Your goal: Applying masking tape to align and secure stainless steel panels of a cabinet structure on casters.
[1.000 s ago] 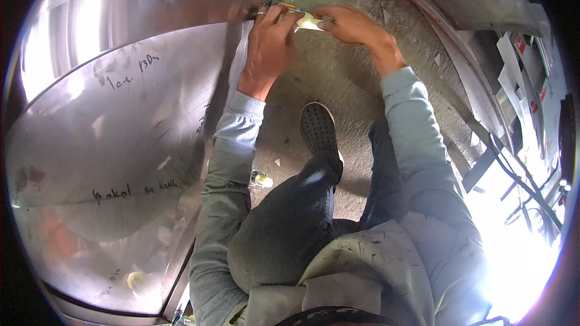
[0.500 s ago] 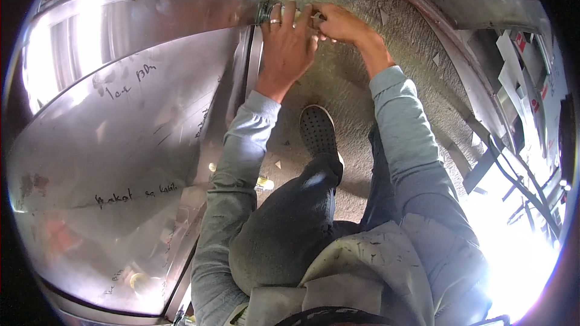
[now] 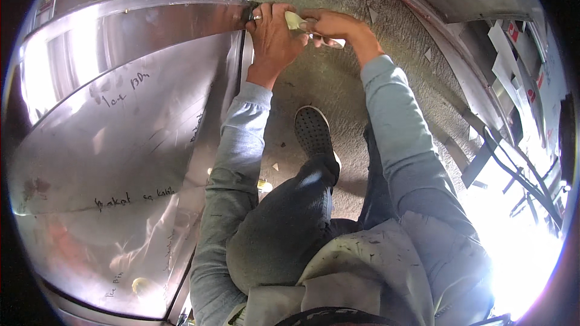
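Observation:
A large shiny steel box (image 3: 121, 145) with handwriting on its panel fills the left side. At its far right corner my left hand (image 3: 273, 39) is closed, its fingers bent over the end of the rim beside a small dark piece (image 3: 250, 11). My right hand (image 3: 332, 26) pinches a thin pale yellow strip (image 3: 293, 20), whose near end sticks out by the left thumb. A whitish end (image 3: 335, 43) shows below the right fingers; whether it belongs to the same strip I cannot tell.
Rough concrete floor (image 3: 338, 84) lies below, with my shoe (image 3: 313, 131) on it and small light scraps about. A long metal sheet (image 3: 477, 0) curves along the far right. White offcuts (image 3: 513, 78) and dark bars are heaped near it.
Both hands have shifted slightly left, and they are a little further apart. The pale yellow strip and whitish end now show more between and below the fingers.

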Tool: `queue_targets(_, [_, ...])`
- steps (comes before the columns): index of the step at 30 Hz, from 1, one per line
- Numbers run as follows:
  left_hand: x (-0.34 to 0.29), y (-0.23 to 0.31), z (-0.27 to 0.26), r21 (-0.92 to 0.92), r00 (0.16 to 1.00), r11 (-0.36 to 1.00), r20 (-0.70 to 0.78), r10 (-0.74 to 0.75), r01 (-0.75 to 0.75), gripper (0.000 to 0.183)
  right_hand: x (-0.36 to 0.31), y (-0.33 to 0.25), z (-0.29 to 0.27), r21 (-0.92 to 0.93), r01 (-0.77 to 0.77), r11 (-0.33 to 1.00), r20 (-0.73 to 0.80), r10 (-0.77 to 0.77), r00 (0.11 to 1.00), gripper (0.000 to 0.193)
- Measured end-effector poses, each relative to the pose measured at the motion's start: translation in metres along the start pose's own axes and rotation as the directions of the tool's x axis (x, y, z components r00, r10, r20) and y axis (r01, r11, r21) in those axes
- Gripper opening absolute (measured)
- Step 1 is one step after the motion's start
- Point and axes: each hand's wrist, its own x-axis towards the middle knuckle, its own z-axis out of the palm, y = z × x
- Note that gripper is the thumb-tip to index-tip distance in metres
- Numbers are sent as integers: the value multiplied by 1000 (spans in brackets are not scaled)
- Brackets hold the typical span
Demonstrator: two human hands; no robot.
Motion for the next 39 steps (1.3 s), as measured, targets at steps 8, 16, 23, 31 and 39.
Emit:
queue_targets(8, [3, 32, -16, 135, 995, 989, -74, 67, -56, 56, 31, 30, -4, -60, -19, 998, -14, 19, 1000, 55])
queue_targets(16, [19, 0, -55, -64, 963, 963, 43, 264, -262, 31, -9, 28, -12, 95, 96, 991, -103, -87, 991, 43])
queue_targets(23, [18, -10, -52, -88, 978, 979, 91, 190, -182, 35, 8, 15, -8, -55, -55, 997, -120, 48, 992, 47])
queue_targets(31, [11, 29, -54, 144, 967, 957, 28, 252, -253, 37, 24, 20, 1, -114, -41, 993, -140, 25, 990, 39])
queue_targets(39, [12, 3, -51, -78, 963, 964, 62, 260, -255, 36, -8, 45, -13, 11, 85, 996, -84, -84, 993, 37])
